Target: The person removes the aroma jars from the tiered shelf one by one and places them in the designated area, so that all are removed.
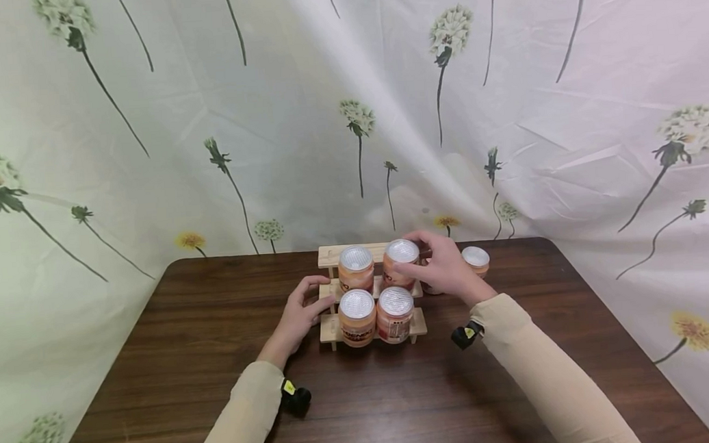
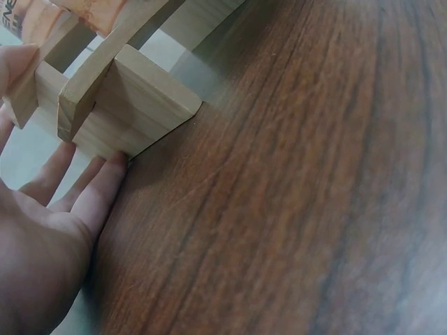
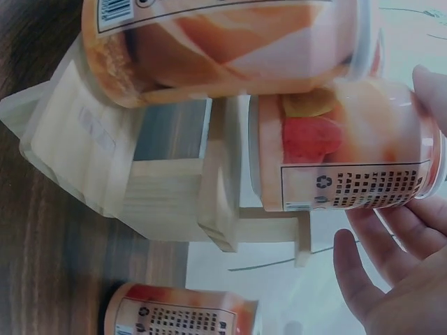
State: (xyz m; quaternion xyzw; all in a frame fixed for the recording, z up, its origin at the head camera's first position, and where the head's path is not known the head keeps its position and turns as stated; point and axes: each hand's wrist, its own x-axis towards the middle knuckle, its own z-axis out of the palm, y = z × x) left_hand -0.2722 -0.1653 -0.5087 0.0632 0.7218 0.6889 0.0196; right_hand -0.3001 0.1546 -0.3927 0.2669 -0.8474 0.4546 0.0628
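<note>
A three-step wooden rack (image 1: 328,290) stands near the table's back edge. My right hand (image 1: 452,269) pinches an orange-labelled jar (image 1: 397,275) with a silvery lid between thumb and fingers. In the right wrist view this jar's base is right at the middle step. To its left, another jar (image 1: 356,271) sits on that step. Two similar jars, a left one (image 1: 357,323) and a right one (image 1: 395,320), stand side by side on the lowest step. My left hand (image 1: 293,320) touches the rack's left side, its straight fingers (image 2: 101,192) along the side panel.
Right of the rack, a jar (image 1: 476,260) stands on the dark wooden table (image 1: 216,368). Another jar (image 1: 431,281) there is mostly hidden behind my right hand. A dandelion-print curtain (image 1: 298,115) hangs just behind the table.
</note>
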